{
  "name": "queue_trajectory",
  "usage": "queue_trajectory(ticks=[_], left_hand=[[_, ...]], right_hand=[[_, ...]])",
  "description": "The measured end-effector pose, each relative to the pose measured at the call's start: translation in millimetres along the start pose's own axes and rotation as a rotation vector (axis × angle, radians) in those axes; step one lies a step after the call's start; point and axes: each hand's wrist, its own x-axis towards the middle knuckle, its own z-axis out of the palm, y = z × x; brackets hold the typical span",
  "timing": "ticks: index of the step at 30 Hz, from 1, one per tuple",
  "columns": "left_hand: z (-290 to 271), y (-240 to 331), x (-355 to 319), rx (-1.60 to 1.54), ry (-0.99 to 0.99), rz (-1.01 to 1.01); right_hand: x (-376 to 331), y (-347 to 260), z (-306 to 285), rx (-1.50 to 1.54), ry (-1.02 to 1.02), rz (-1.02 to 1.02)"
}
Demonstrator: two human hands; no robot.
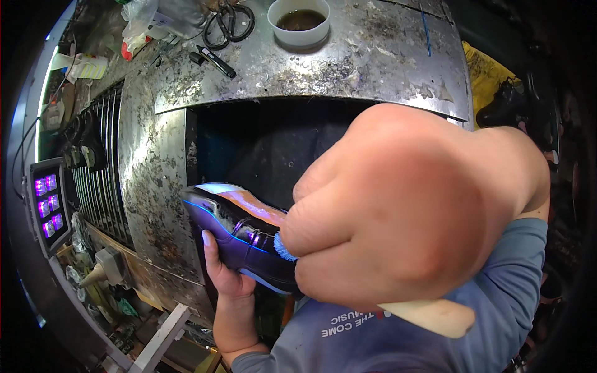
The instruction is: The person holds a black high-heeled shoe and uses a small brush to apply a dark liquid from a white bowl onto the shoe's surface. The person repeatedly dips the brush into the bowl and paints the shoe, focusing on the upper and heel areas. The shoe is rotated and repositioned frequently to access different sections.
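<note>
A black shoe [239, 239] lies tilted in front of me, with glossy wet-looking patches, a tan inside or sole area, and blue-violet light along its edges. My left hand [229, 276] holds it from below on the left, thumb up along its side; the other fingers are hidden behind it. Large and close to the camera, my right hand [398, 205] is closed round a brush [435, 318] with a pale wooden handle that sticks out below the fist. Blue bristles show beside the knuckles, against the shoe's upper. The right hand covers the shoe's right end.
Beyond the shoe is a stained metal workbench [373, 81]. On it stand a white bowl of brown liquid [298, 38], a black marker [216, 61] and a coiled black cable [229, 26]. An ultraviolet lamp [50, 205] stands at left beside a metal grille [102, 168].
</note>
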Motion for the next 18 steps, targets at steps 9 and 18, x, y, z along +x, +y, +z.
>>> queue_trajectory(ticks=[9, 18], left_hand=[[2.9, -20.4, 8.6, -0.268, -0.013, -0.093], [0.3, -44.9, 15.0, -0.057, -0.128, 0.017]], right_hand=[[1.6, -5.8, -13.2, -0.131, 0.032, -0.045], [12.7, -2.9, -24.7, -0.142, 0.128, -0.076]])
